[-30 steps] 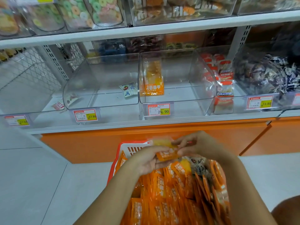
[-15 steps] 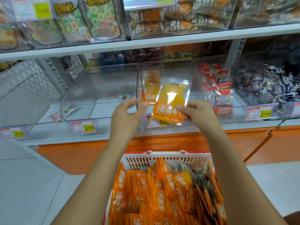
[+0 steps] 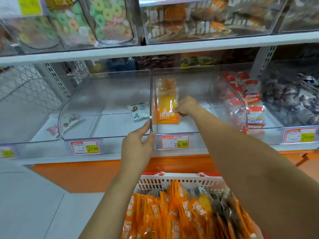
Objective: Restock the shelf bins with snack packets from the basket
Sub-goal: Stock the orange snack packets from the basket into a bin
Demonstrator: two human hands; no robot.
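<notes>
Right hand [image 3: 185, 106]: pinching orange packet [image 3: 166, 116] upright inside clear bin [image 3: 174, 133]. Left hand [image 3: 137, 145]: fingers and thumb gripping that bin's front left edge.

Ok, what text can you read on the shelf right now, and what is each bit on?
"29.90": middle tag, on the bin with the orange packet.
"17.80": left tag.
"LCO": red-topped packets; the rest of that label is blurred.
Too blurred to read: the orange packet's white print, the white packet, the right tag, the top-shelf packs.
</notes>
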